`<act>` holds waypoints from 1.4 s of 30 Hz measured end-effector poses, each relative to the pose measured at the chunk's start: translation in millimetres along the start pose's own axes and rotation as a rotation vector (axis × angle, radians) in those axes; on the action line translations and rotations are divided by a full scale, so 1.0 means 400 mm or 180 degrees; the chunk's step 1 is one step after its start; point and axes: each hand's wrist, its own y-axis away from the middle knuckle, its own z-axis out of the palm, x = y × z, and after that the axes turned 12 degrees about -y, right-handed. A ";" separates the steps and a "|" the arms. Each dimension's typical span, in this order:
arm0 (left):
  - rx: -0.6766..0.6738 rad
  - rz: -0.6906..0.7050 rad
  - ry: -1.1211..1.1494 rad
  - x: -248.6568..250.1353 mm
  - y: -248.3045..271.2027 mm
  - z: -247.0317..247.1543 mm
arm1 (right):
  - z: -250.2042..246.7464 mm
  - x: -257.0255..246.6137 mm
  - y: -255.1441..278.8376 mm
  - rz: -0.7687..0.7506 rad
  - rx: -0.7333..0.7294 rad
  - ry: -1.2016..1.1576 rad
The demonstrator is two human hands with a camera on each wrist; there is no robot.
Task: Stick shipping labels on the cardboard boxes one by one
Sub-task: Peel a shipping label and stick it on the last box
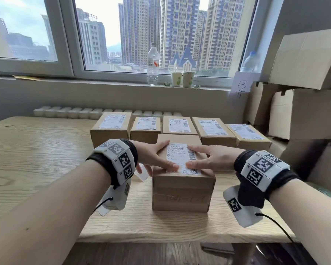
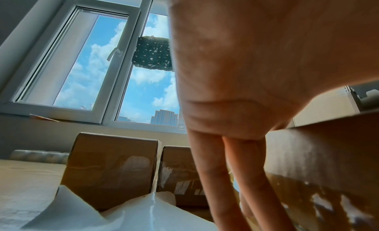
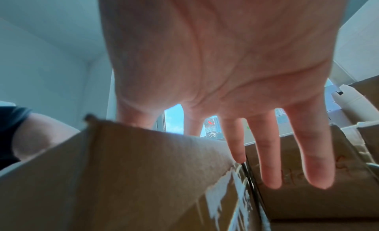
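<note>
A small cardboard box [image 1: 182, 190] stands near the table's front edge, with a white shipping label [image 1: 181, 157] on its top. My left hand [image 1: 157, 156] and right hand [image 1: 203, 156] meet over it. On each hand a straight thumb and forefinger, spread apart, press on the label's side edges. The other left fingers [image 2: 215, 177] hang down beside the box's left wall [image 2: 317, 161]. In the right wrist view the remaining fingers [image 3: 266, 153] hang straight past the box's edge [image 3: 133, 169]. A white backing sheet [image 1: 142, 175] lies on the table under my left hand.
Several labelled boxes [image 1: 179, 125] stand in a row right behind the near one. Large cardboard boxes [image 1: 304, 111] are stacked at the right. A water bottle [image 1: 152, 64] and two paper cups [image 1: 182, 79] are on the window sill. The wooden table [image 1: 36, 150] stretches left.
</note>
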 end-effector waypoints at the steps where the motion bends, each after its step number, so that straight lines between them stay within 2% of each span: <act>1: 0.0009 -0.0012 -0.0001 0.004 0.000 0.000 | 0.000 0.001 -0.002 0.0000 0.0007 -0.0035; 13: 0.0536 -0.0088 0.0330 0.017 -0.001 0.036 | 0.030 -0.002 -0.030 0.0077 0.0533 0.0044; 17: 0.0749 -0.0174 0.0589 0.009 -0.007 0.050 | 0.048 0.008 -0.022 0.0146 0.0675 -0.0458; 20: 0.0822 -0.0265 0.0962 0.004 0.000 0.053 | 0.043 0.017 0.011 0.0302 0.0586 -0.1343; 23: 0.0890 -0.0050 0.0941 0.020 0.024 0.043 | 0.022 0.010 0.034 0.0316 0.0670 -0.1423; 26: 0.1225 0.0187 0.0805 0.042 0.057 0.002 | -0.026 -0.024 0.060 0.0141 0.1047 -0.1133; 29: 0.1714 0.0350 0.0841 0.038 0.092 -0.060 | -0.075 -0.080 0.095 -0.0163 0.1293 -0.1313; 36: 0.2595 0.0337 0.0937 -0.055 0.157 -0.162 | -0.089 -0.248 0.101 -0.0718 0.1314 -0.1552; 42: 0.3227 0.0227 0.1700 -0.190 0.190 -0.210 | -0.047 -0.402 0.018 -0.1198 0.1263 -0.1737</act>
